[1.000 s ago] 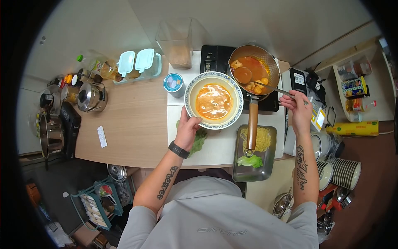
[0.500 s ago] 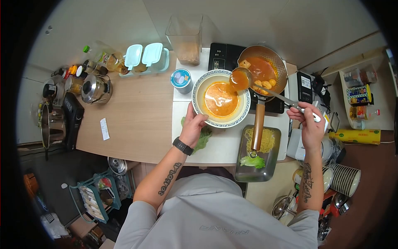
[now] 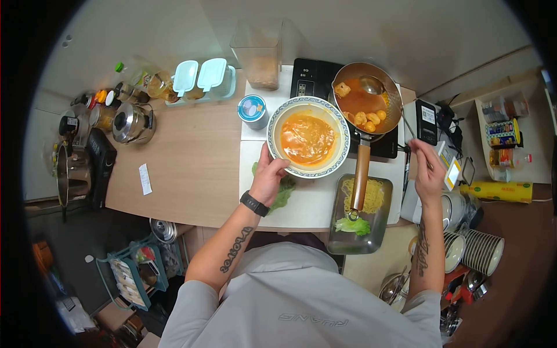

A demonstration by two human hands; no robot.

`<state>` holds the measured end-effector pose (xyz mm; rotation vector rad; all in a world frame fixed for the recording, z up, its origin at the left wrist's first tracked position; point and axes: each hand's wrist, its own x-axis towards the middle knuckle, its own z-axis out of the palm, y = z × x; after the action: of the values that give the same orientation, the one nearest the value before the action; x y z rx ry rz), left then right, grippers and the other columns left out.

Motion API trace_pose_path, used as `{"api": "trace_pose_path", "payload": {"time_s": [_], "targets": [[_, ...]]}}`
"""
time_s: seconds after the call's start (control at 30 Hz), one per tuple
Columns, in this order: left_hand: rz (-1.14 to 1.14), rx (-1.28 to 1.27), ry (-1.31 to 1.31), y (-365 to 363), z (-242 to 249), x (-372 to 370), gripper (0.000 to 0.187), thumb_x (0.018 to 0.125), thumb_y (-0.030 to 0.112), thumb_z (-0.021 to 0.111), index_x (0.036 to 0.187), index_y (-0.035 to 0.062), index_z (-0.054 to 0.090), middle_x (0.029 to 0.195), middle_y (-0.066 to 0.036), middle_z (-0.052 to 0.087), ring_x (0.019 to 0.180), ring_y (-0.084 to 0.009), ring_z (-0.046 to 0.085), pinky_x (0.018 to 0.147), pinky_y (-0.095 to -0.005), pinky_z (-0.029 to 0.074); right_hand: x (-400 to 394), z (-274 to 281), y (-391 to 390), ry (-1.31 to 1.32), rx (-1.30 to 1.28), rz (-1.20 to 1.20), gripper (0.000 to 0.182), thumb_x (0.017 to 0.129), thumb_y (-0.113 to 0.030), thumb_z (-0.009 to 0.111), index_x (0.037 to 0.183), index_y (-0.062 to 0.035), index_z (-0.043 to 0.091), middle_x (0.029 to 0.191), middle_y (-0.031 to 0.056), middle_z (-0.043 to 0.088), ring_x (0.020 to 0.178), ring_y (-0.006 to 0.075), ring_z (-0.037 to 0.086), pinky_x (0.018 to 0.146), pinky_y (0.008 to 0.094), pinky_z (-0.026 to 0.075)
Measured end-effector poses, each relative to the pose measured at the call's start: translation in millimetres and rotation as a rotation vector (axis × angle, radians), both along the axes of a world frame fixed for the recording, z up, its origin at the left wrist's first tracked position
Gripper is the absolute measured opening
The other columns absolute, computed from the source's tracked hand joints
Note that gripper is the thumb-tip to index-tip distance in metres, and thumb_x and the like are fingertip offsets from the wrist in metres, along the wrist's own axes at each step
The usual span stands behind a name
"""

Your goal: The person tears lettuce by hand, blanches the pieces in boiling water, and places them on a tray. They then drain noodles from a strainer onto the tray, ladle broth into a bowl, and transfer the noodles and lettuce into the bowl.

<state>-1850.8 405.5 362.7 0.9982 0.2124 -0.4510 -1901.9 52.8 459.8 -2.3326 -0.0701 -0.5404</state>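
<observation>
My left hand [image 3: 271,176] grips the near-left rim of a patterned bowl [image 3: 278,163], thumb over the edge. Orange-red soup [image 3: 307,139] fills much of it. In my right hand [image 3: 428,168] is the handle of a ladle [image 3: 371,85], whose head dips into the broth of a saucepan [image 3: 395,119]. Round orange-coated balls [image 3: 365,120] and a fried-looking chunk [image 3: 342,89] sit in that broth. The pan's wooden handle [image 3: 362,174] points toward me, over a metal tray [image 3: 377,238] with noodles [image 3: 374,196] and lettuce [image 3: 353,226].
The pan stands on a black induction cooker [image 3: 307,71]. Left of the bowl are a blue-lidded can [image 3: 252,110] and a leaf of greens [image 3: 283,197]. Seasoning boxes [image 3: 212,75], a clear container [image 3: 258,58] and a steel pot [image 3: 132,123] stand further back. A paper slip [image 3: 145,178] lies left.
The ladle has moved from the bowl's right edge back into the pan, its broth poured out. Soup in the bowl has risen and is rippling. My right hand shifted slightly left.
</observation>
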Motion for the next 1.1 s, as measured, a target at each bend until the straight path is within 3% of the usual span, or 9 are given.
{"api": "trace_pose_path", "payload": {"time_s": [0.13,0.2,0.27,0.47,0.73,0.9,1.1], "targets": [[0.010,-0.042,0.028,-4,10,-1,0.062,0.085,0.002,0.053,0.143,0.0134,0.033,0.121,-0.003,0.055,0.101,-0.0112,0.056,0.082,-0.0282,0.048,19,-27,-8,0.072,0.011,-0.132,0.021,0.096,-0.004,0.053,0.111,0.0059,0.063,0.099,0.0149,0.069,0.093,0.0214,0.067,0.081,0.0288,0.052],[0.007,-0.032,0.018,-3,9,0,0.062,0.085,0.001,0.053,0.143,0.0135,0.033,0.122,-0.004,0.055,0.103,-0.0122,0.056,0.084,-0.0293,0.048,21,-38,-10,0.044,0.140,-0.127,0.024,0.099,-0.008,0.049,0.113,0.0070,0.062,0.099,0.0157,0.069,0.092,0.0220,0.068,0.080,0.0285,0.053],[0.007,-0.021,0.014,-2,7,-1,0.062,0.085,0.001,0.053,0.143,0.0135,0.033,0.122,-0.004,0.055,0.105,-0.0131,0.056,0.085,-0.0303,0.048,18,-41,-10,0.120,0.529,-0.155,0.028,0.101,-0.013,0.047,0.112,0.0095,0.059,0.098,0.0186,0.068,0.090,0.0239,0.069,0.080,0.0291,0.055],[0.003,-0.039,0.004,-3,6,0,0.063,0.085,0.002,0.053,0.144,0.0137,0.032,0.121,-0.004,0.055,0.103,-0.0124,0.056,0.084,-0.0293,0.048,24,-21,0,0.232,0.835,-0.226,0.032,0.102,-0.019,0.046,0.108,0.0104,0.058,0.095,0.0223,0.067,0.086,0.0263,0.070,0.077,0.0311,0.057],[-0.001,-0.027,0.014,0,-1,0,0.065,0.085,0.003,0.054,0.145,0.0146,0.032,0.118,-0.002,0.055,0.095,-0.0085,0.055,0.077,-0.0252,0.045,17,15,1,0.209,0.820,-0.158,0.031,0.102,-0.019,0.046,0.108,0.0085,0.059,0.094,0.0216,0.068,0.085,0.0268,0.071,0.077,0.0325,0.057],[0.010,-0.016,0.024,-1,3,0,0.065,0.086,0.003,0.054,0.145,0.0144,0.031,0.120,-0.002,0.055,0.097,-0.0091,0.056,0.078,-0.0253,0.046,3,41,4,0.192,0.769,-0.089,0.032,0.103,-0.019,0.044,0.108,0.0087,0.058,0.095,0.0222,0.067,0.086,0.0282,0.070,0.079,0.0337,0.057],[0.010,-0.030,0.027,-2,1,0,0.064,0.086,0.002,0.053,0.145,0.0138,0.031,0.122,-0.003,0.054,0.100,-0.0101,0.056,0.079,-0.0256,0.047,-14,35,16,0.246,0.743,0.013,0.028,0.102,-0.013,0.045,0.112,0.0093,0.058,0.099,0.0222,0.067,0.090,0.0295,0.070,0.082,0.0357,0.056]]}}
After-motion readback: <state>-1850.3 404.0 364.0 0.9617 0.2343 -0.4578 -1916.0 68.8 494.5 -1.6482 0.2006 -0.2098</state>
